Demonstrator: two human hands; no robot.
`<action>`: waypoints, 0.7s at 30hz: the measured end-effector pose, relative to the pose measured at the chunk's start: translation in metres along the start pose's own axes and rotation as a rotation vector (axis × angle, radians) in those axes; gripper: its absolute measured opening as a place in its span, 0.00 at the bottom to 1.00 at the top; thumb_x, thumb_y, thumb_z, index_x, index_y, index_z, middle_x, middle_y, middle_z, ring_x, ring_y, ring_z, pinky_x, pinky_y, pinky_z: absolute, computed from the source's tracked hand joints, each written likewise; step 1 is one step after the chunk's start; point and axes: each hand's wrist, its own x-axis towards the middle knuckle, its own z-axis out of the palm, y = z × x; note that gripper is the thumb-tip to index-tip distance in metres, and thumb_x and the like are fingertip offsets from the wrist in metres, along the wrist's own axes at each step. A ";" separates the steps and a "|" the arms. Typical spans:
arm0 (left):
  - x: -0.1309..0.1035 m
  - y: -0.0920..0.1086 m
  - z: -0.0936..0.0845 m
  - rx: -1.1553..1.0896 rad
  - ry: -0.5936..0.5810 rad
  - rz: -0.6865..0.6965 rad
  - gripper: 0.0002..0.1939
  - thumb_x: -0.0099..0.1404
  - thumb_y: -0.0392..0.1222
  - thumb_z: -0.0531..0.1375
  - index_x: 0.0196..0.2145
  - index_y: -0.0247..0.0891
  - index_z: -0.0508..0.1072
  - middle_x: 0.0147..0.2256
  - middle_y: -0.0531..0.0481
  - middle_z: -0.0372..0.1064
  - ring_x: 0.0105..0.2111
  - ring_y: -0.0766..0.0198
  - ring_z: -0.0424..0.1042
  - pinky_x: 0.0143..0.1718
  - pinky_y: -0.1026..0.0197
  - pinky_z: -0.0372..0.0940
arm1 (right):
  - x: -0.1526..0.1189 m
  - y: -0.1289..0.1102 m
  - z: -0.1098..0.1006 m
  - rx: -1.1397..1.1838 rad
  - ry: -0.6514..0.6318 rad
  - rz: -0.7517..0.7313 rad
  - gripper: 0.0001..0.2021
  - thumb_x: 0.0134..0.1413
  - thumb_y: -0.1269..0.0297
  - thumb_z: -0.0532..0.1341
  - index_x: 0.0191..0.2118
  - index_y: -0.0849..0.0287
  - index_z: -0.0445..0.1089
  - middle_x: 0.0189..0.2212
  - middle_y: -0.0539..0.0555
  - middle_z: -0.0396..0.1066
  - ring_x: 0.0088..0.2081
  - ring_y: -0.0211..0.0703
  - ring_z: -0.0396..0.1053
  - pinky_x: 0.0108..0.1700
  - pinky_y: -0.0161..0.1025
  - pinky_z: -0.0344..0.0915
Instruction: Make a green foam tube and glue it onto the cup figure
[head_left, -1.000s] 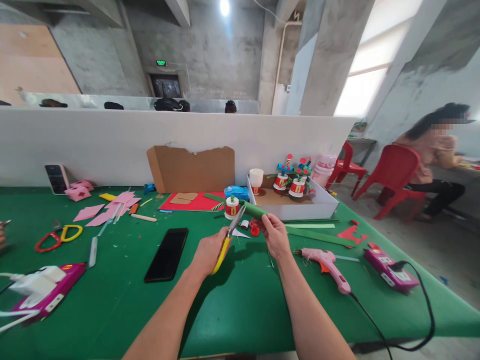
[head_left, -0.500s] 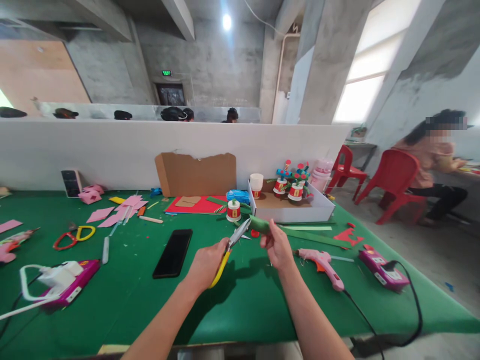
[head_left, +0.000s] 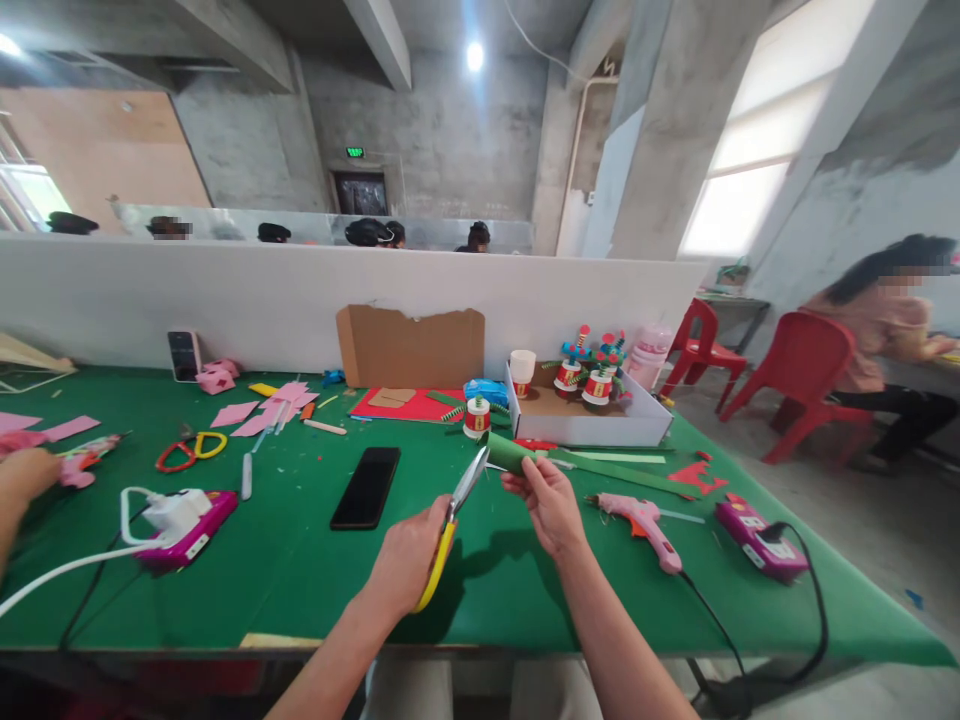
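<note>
My left hand (head_left: 411, 560) is wrapped round the yellow handles of a pair of scissors (head_left: 468, 484), blades pointing up and away from me. Between the fingers and thumb of my right hand (head_left: 546, 500) is a curled piece of green paper (head_left: 507, 453). The scissor tips are at the paper's left end; whether they touch it I cannot tell. Just beyond stands a small paper-cup figure (head_left: 477, 415) with striped coiled arms. A long green paper strip (head_left: 622, 470) lies to the right of the held paper.
A pink glue gun (head_left: 645, 525) and a purple power strip (head_left: 761, 540) lie at right. Behind is a white box (head_left: 592, 430) with cup figures. A black phone (head_left: 365, 487), red-and-yellow scissors (head_left: 191, 450) and another power strip (head_left: 191, 535) are leftward. Another person's hand (head_left: 26, 480) shows at far left.
The view has shifted left. The green paper has turned in my right hand and shows its curled end, and the scissors have come slightly toward me. Another person's hand has appeared at far left.
</note>
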 end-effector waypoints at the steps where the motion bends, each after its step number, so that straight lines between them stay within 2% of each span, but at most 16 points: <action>1: 0.001 0.001 -0.001 -0.008 0.002 -0.004 0.13 0.68 0.40 0.45 0.48 0.38 0.60 0.31 0.47 0.71 0.31 0.59 0.74 0.29 0.63 0.61 | 0.001 0.000 0.000 -0.022 -0.010 -0.009 0.15 0.34 0.56 0.72 0.26 0.60 0.73 0.20 0.48 0.73 0.22 0.38 0.73 0.28 0.34 0.71; 11: 0.006 0.009 -0.005 0.013 -0.072 -0.074 0.14 0.69 0.39 0.44 0.49 0.38 0.61 0.34 0.45 0.73 0.34 0.58 0.75 0.30 0.63 0.62 | 0.000 0.001 0.000 -0.067 -0.024 -0.025 0.15 0.35 0.54 0.71 0.29 0.60 0.74 0.21 0.49 0.74 0.22 0.38 0.72 0.29 0.37 0.71; 21: 0.006 0.010 -0.001 -0.003 -0.047 -0.085 0.12 0.68 0.39 0.45 0.47 0.39 0.61 0.34 0.46 0.74 0.32 0.59 0.75 0.28 0.65 0.60 | -0.001 0.000 0.000 -0.059 -0.013 -0.052 0.15 0.35 0.55 0.71 0.27 0.60 0.73 0.20 0.48 0.73 0.22 0.40 0.72 0.28 0.37 0.71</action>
